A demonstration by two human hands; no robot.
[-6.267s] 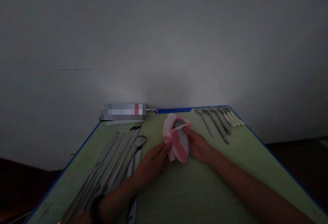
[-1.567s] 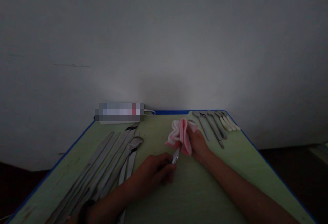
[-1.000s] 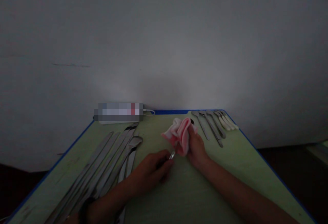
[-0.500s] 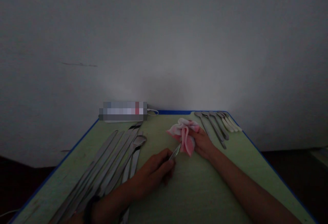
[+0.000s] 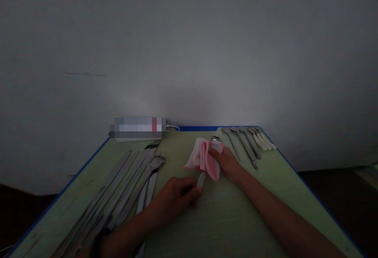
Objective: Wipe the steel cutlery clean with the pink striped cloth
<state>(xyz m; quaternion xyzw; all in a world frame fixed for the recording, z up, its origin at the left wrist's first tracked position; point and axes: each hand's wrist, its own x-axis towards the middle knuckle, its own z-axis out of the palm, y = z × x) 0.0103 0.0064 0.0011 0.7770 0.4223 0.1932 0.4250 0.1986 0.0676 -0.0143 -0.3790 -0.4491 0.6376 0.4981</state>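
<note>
Gripping the spoon [image 5: 201, 180] by its handle, your left hand [image 5: 178, 195] has its thumb and fingers pinched together, while your right hand [image 5: 228, 163] is clamped on the pink-and-white cloth [image 5: 203, 155] bunched around the spoon's middle. So yeah, the spoon slants between your two hands, with what looks like its shiny bowl poking out past the far side. Off to your left there's a row of long silver cutlery [image 5: 136, 171] with another spoon [image 5: 157, 161] near it, and your left forearm crosses over the near ends, so those are partly hidden. Just beyond your right hand, more spoons [image 5: 234, 131] lie beside some pale-handled pieces [image 5: 262, 140]. At the back of the green table [image 5: 251, 214], a pixelated white thing [image 5: 137, 138] trails a white cable [image 5: 175, 128].
</note>
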